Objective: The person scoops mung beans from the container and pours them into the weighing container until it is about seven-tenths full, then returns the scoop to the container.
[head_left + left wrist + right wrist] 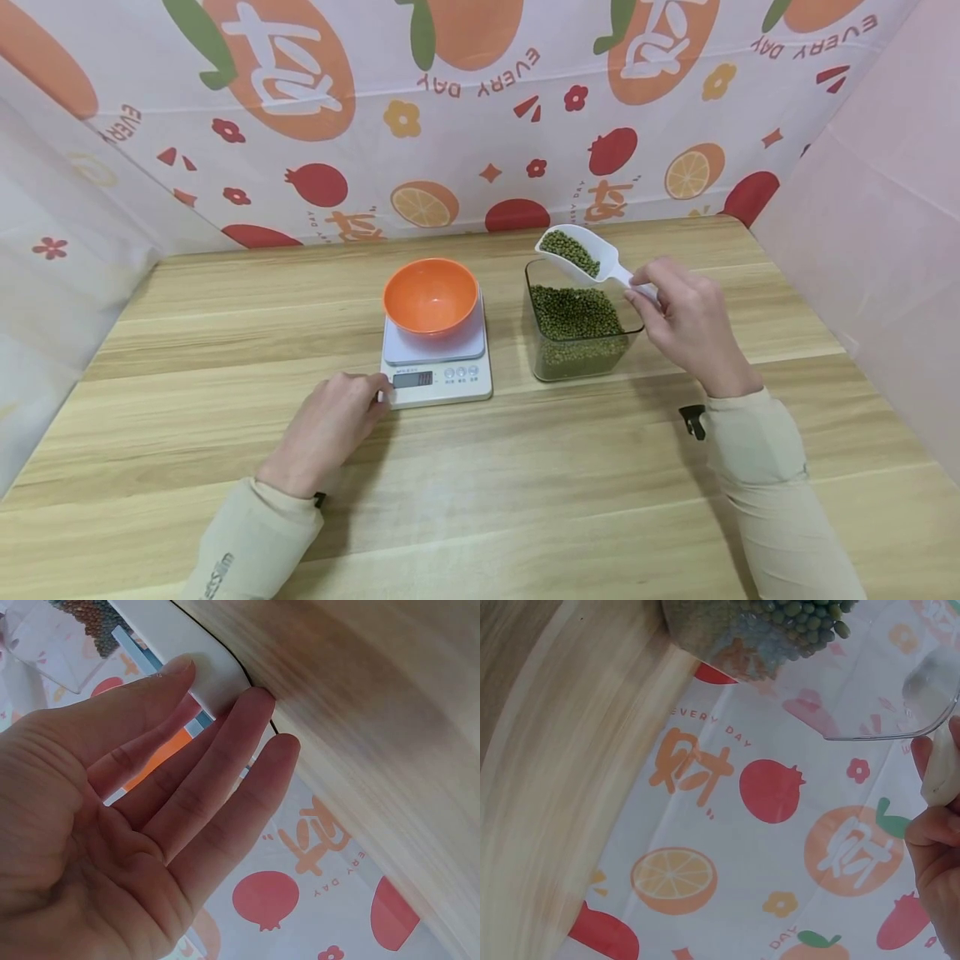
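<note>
The left hand (330, 425) touches the front left corner of a white kitchen scale (442, 393), its fingers fairly straight in the left wrist view, thumb (154, 694) against the casing. On the scale's platform sits an orange bowl (432, 298) with nothing visible inside. The right hand (686, 321) pinches the handle of a white scoop (600, 250) loaded with green mung beans (572, 250). That scoop is raised over the back rim of a clear square container (573, 362) holding more mung beans (573, 312). The right wrist view shows only part of the right hand (937, 840).
Both scale and container stand on a wood-grain table (525, 492), the container just right of the scale. A fruit-printed cloth (480, 150) hangs behind the table, and pale cloth covers both sides. The scale's display (413, 380) is lit, its digits hard to read.
</note>
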Motion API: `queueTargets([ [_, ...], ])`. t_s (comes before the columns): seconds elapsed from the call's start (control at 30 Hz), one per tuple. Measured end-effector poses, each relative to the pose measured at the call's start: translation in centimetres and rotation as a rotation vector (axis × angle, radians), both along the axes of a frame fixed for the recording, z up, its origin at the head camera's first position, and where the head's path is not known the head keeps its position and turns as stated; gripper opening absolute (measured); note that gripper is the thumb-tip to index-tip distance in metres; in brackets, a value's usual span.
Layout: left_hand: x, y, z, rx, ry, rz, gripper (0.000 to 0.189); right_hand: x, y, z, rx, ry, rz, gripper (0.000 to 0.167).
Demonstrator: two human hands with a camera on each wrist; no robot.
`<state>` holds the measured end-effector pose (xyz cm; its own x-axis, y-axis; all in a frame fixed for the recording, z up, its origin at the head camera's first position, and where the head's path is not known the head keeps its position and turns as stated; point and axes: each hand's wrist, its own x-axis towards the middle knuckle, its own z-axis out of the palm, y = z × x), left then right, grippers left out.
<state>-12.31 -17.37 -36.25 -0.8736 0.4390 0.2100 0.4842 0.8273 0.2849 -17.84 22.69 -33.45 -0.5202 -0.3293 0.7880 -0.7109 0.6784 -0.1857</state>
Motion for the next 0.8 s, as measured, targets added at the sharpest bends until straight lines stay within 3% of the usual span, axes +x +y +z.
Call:
queueTargets([
  [0.37,0.0,-0.1,0.0,0.002,0.011,0.001,0.014,-0.4,-1.1,1.6,0.053,-0.014,0.023,0.017],
  [0.8,0.0,-0.1,0.0,-0.005,0.01,-0.008,0.013,-1.3,-4.7,3.9,0.097,0.008,0.115,0.019],
])
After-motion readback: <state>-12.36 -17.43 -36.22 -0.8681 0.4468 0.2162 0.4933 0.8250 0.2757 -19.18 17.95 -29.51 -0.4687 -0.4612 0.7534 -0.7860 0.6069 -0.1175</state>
